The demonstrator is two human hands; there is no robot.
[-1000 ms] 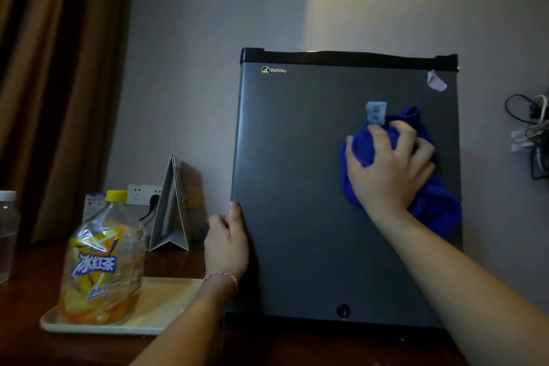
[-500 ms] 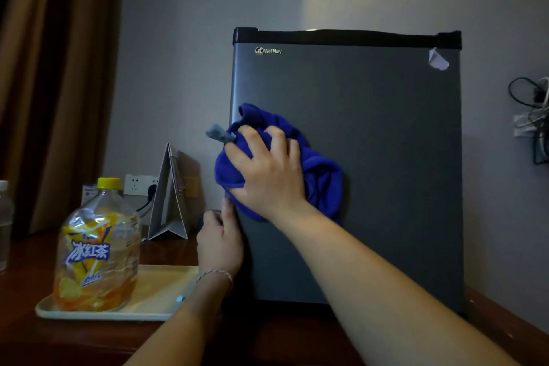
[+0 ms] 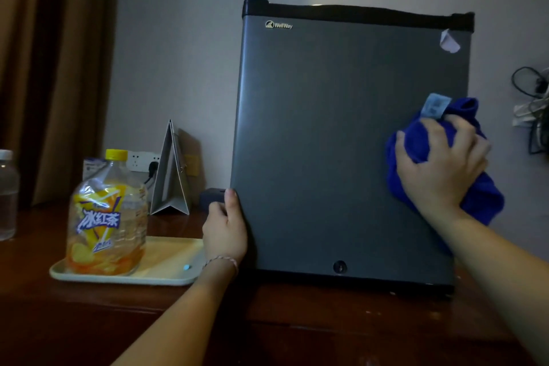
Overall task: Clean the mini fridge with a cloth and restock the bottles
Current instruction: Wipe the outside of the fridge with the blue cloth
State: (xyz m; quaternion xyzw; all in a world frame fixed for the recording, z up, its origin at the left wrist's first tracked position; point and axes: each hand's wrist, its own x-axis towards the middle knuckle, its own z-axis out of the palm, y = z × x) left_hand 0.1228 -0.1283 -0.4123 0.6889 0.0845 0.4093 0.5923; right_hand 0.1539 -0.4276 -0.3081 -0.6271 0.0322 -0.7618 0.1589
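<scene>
The mini fridge (image 3: 341,142) is standing on the dark wooden table (image 3: 297,324) with its grey door closed, a black strip running along its top and a small keyhole (image 3: 340,266) sitting low in the middle of the door. The person's right hand (image 3: 439,163) is pressing a bunched blue cloth (image 3: 481,202) against the right side of the door, about halfway up; its fingers (image 3: 454,125) are curling over the cloth and gripping it, and a pale label (image 3: 434,106) is sticking up from the fabric just above them. The left hand (image 3: 225,232) is bracing the fridge at the lower left edge of the door, thumb lying flat along the front and the other fingers wrapping round the side, so they are holding the edge rather than spreading wide. A thin bracelet (image 3: 221,261) is circling that wrist.

To the left of the fridge, a cream tray (image 3: 166,273) is lying on the table, carrying a large iced-tea bottle (image 3: 107,217) with a yellow cap, standing upright at the tray's left end. A clear bottle (image 3: 7,196) is standing at the far left edge, well apart from the tray. Farther back, a folded card stand (image 3: 170,175) is standing near the wall, beside a wall socket (image 3: 139,161). A peeling sticker (image 3: 449,41) is clinging to the door's top right corner, and cables (image 3: 534,110) are hanging on the wall at the right.
</scene>
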